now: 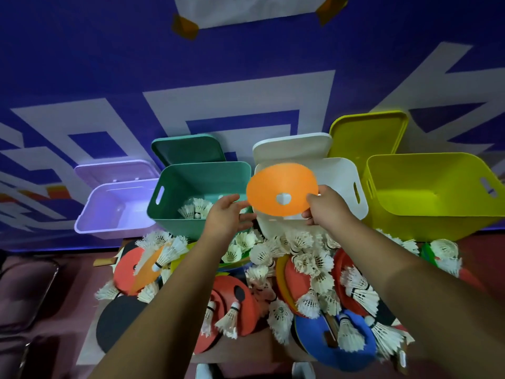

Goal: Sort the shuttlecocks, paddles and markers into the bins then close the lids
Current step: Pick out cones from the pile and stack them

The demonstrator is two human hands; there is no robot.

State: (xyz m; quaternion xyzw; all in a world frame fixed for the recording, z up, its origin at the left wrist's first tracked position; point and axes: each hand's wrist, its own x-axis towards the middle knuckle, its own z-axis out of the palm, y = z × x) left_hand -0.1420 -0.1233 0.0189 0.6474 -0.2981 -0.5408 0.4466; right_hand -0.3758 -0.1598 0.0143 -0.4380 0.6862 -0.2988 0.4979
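Marker: orange disc (281, 187), raised over the near wall of the white bin (352, 181).
Right grip (325, 206): clamped on the marker's right rim, thumb on its face, fingers beneath.
Left grip (224, 217): fingers apart and loose at the marker's left edge; I cannot tell whether they touch it.
Axis: round, so no long axis; its face tilts toward me.
Key relation: the white bin's opening lies just beyond and below the marker, nearest my right grip. I judge a short forward drop suffices.
Green bin (191, 176): left of white, holds shuttlecocks (195, 209).
Lids: all open behind their bins.
Tabletop (232, 348): crowded with shuttlecocks, discs and paddles under my forearms.
Room: blue patterned surface beyond the bins.
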